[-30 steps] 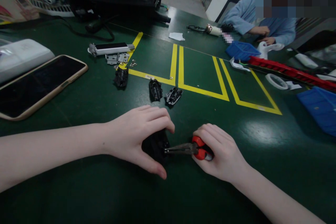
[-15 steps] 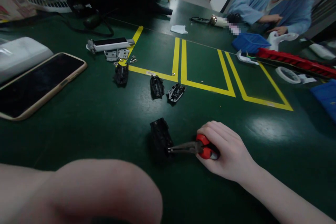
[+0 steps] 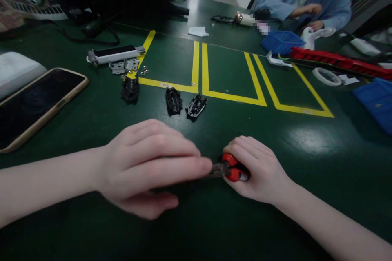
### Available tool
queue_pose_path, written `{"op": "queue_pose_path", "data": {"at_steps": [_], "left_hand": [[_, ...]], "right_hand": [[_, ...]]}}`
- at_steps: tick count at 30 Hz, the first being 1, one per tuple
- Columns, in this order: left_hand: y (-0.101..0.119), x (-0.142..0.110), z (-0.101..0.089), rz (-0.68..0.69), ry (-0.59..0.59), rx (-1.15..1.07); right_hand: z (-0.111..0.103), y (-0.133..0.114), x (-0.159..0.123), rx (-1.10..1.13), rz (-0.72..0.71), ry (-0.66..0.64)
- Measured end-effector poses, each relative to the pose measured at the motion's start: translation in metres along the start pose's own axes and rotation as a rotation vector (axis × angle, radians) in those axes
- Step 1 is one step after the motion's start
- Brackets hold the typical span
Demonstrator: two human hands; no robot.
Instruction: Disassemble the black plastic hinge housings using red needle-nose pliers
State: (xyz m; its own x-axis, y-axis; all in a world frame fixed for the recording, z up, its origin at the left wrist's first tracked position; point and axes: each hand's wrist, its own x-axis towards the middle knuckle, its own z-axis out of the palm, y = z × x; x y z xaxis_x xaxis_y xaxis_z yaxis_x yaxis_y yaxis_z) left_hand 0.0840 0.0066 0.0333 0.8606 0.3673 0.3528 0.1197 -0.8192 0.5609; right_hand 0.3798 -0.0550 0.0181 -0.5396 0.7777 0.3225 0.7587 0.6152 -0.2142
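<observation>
My right hand (image 3: 257,170) is wrapped round the red handles of long-nose pliers (image 3: 233,168), whose jaws point left. My left hand (image 3: 150,163) reaches across from the left, fingers stretched out and thumb apart. It covers the jaw tips and the place where a black plastic part lay, so that part is hidden. Beyond the hands lie a black housing piece (image 3: 173,101), a second one with a grey edge (image 3: 196,107), and a third black piece (image 3: 130,87) farther left.
A phone (image 3: 43,104) lies at left beside a white object (image 3: 20,71). Metal brackets (image 3: 124,66) and small rings (image 3: 144,70) sit near yellow tape (image 3: 234,97). A roll of tape (image 3: 326,76) and a blue bin (image 3: 375,102) are at right. A co-worker's hands (image 3: 314,16) show at the back.
My left hand has swung in from the lower left to over the plier jaws, covering the black part. My right hand still grips the pliers. The view has shifted slightly.
</observation>
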Motion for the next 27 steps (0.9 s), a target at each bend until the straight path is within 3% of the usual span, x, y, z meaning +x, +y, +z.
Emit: {"op": "queue_pose_path", "data": {"at_steps": [3, 6, 11, 20, 24, 27], "left_hand": [[-0.020, 0.028, 0.003, 0.175, -0.103, 0.067], [-0.029, 0.034, 0.003, 0.157, -0.231, 0.110], [-0.025, 0.028, 0.005, 0.064, -0.163, 0.149], [-0.020, 0.030, 0.008, -0.150, -0.116, 0.002], [-0.021, 0.030, 0.009, -0.167, -0.147, 0.020], [-0.022, 0.031, 0.008, -0.149, -0.162, 0.043]], "right_hand": [[-0.003, 0.000, 0.001, -0.011, -0.004, -0.014], [-0.005, 0.000, 0.001, -0.030, 0.006, -0.024], [-0.005, 0.003, 0.001, -0.046, 0.023, -0.027], [-0.003, 0.005, 0.001, -0.026, 0.075, -0.023], [-0.005, 0.010, 0.001, -0.069, 0.067, 0.020], [-0.020, 0.006, 0.003, -0.215, -0.011, 0.054]]}}
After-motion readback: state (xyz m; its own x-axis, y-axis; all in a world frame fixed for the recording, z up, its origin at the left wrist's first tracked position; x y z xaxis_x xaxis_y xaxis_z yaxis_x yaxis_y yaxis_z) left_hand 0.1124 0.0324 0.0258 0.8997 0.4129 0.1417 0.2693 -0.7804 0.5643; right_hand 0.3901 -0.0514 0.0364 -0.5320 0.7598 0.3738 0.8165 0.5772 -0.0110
